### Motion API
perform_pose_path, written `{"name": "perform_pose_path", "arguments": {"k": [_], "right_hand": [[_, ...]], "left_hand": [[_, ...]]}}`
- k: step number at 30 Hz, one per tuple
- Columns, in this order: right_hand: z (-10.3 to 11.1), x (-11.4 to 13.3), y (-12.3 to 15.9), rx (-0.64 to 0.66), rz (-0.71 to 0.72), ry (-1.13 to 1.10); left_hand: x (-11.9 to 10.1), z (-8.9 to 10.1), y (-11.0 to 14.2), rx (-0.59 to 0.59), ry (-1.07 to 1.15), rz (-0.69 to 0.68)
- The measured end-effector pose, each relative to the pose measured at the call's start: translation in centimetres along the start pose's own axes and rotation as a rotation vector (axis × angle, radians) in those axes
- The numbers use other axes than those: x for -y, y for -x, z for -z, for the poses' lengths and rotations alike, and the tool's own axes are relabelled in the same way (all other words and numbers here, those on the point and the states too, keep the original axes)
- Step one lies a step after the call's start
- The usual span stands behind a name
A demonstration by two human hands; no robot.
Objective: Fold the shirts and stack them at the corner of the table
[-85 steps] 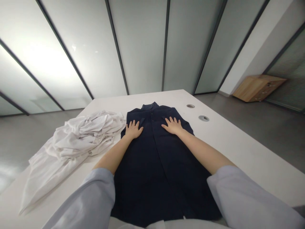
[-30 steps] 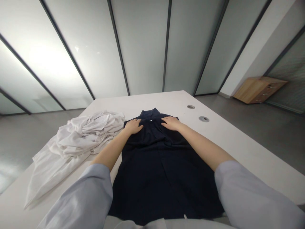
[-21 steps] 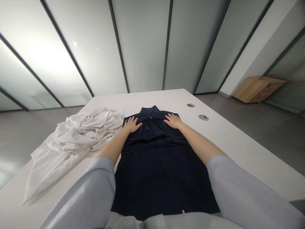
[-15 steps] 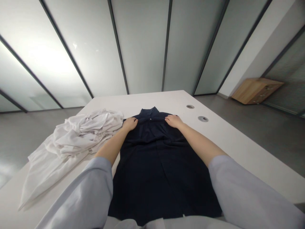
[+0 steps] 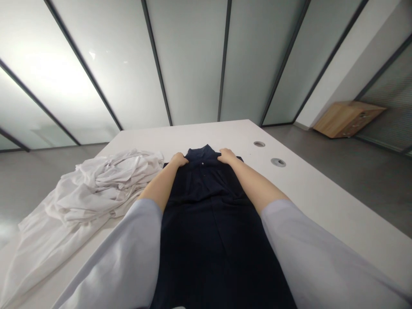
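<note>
A dark navy, collared fabric garment [image 5: 209, 231] is laid front up on a smooth white rectangular table [image 5: 322, 206], its long axis run lengthwise from the wearer of the camera toward the far edge. The dark navy stand-up collar [image 5: 203, 152] is pointed away, and the lower end is cut off by the bottom of the view. Below the collar, creases are gathered across the chest. The cloth beside the collar is grasped on both sides, by the bare left hand [image 5: 180, 159] and the bare right hand [image 5: 227, 156], thumbs laid near side, fingers curled closely over; the fingertips are hidden, so how firmly it is pinched cannot be told. To the left, a crumpled heap of white cloth [image 5: 99, 184] is spread; to the right, two round grey table inserts [image 5: 278, 162] are set.
</note>
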State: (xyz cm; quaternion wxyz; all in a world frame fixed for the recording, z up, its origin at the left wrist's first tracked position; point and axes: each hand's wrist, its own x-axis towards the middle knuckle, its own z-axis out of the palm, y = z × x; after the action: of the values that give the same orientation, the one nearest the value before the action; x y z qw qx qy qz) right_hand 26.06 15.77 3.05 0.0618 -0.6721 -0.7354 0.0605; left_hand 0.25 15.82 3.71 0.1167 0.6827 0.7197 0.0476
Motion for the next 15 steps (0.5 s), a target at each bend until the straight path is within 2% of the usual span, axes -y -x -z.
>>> {"name": "perform_pose_path", "arguments": {"k": [3, 6, 8, 12, 15], "right_hand": [[0.4, 0.7, 0.3, -0.028, -0.014, -0.011], [1.2, 1.1, 0.9, -0.151, -0.037, -0.023], [1.8, 1.3, 1.4, -0.217, -0.063, -0.025], [2.2, 1.7, 2.1, -0.273, -0.128, -0.075], [1.8, 1.6, 2.3, -0.364, -0.136, -0.159]], "left_hand": [[-0.5, 0.6, 0.3, -0.037, 0.032, 0.013], [-0.8, 1.4, 1.2, -0.227, 0.076, 0.012], [-1.0, 2.0, 1.9, -0.311, 0.089, 0.021], [-1.4, 2.5, 3.0, -0.315, 0.091, 0.042], [-1.2, 1.9, 3.2, -0.346, 0.139, 0.015]]}}
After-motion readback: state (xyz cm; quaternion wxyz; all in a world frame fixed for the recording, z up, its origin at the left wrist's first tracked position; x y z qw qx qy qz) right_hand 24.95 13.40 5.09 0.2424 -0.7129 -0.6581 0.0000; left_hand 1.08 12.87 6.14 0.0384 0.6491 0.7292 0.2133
